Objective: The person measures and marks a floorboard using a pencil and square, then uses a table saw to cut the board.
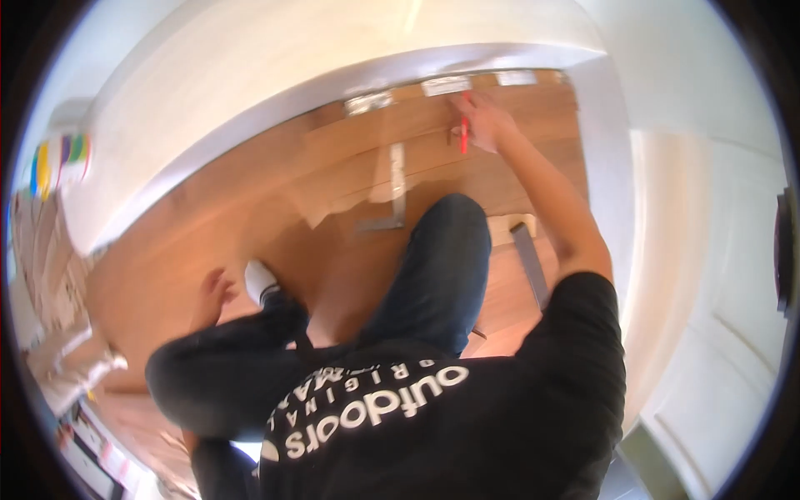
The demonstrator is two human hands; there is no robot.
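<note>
Step, judged: work with red stick (464, 140) beyond and right of L-shaped square (397, 171) | grip: right hand (485, 122) narrow around stick; left hand (218, 288), left of square, cannot tell | next, judged: calls for steady stick control | unclear: stick's tip, blurred left fingers; leg (442, 258) hides floor (275, 187) right of square

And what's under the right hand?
Brown wood shows around the right hand, which holds a slim red tool. What lies directly beneath the hand is covered, so I can't tell whether anything is there.
</note>
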